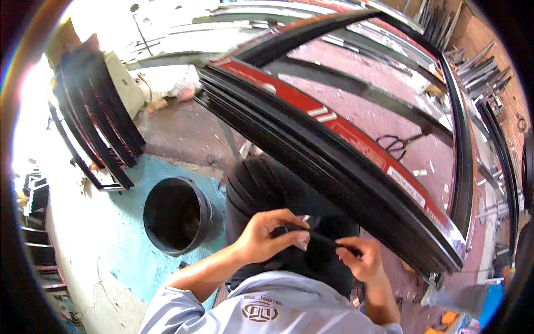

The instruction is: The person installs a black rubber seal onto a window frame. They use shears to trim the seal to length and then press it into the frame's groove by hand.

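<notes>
A short black strip [322, 239] stretches between my two hands, above my lap; its exact kind is hard to make out against my dark trousers. My left hand [270, 236] pinches one end between thumb and fingers, and a small pale bit shows at its fingertips. The other end is in my right hand [361, 258], whose fingers curl round it. Just beyond my hands lies a large black window frame [334, 164], with red film [356, 139] along its near bar. My hands are apart from the frame.
A black bucket [207, 214] stands on a light blue mat [136, 245] at left. Behind it, several dark frames [100, 111] lean together. Black-handled scissors [392, 146] lie within the window frame's opening. Long profiles [484, 78] are stacked at the far right, near a brick wall [509, 33].
</notes>
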Available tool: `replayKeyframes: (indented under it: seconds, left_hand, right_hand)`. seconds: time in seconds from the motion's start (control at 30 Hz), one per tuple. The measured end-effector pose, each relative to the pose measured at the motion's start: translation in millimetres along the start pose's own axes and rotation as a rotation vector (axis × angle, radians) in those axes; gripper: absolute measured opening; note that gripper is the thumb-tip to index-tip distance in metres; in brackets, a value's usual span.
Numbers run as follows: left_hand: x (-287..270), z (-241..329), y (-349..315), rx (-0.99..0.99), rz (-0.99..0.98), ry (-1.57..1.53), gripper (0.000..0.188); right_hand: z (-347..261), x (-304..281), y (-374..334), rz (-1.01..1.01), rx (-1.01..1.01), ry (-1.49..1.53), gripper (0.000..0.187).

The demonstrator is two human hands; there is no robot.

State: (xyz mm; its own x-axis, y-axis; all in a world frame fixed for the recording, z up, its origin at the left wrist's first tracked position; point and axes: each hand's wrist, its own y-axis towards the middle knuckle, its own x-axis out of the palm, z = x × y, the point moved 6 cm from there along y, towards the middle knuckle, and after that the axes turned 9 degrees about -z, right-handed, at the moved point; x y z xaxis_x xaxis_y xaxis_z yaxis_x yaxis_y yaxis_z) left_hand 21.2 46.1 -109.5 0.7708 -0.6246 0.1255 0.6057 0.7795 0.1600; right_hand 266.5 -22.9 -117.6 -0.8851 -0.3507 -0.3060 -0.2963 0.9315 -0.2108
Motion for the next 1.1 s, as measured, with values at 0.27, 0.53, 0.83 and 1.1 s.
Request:
replayKeyframes:
  seconds: [0.27,0.53,0.83,1.1]
  left_hand:
    - [10.9,-8.9,-2.7,0.033,0.07,-0.215,0.026]
    - [15.7,-13.3,-2.1,0.019,0.006,-0.351,0.026]
    - [19.7,1.7,5.6,0.166,0.02,-0.316,0.02]
    - [27.8,17.5,9.4,0.229,0.104,-0.291,0.018]
  right_hand:
    - [-12.7,9.9,10.1,-0.049,-0.094,0.076,0.023]
    - [-29.6,8.1,4.8,-0.176,-0.069,0.167,0.026]
    - [-47.9,9.4,4.1,-0.181,-0.187,0.02,0.034]
    - [-36.5,15.9,-0.1,-0.247,-0.176,0.059,0.03]
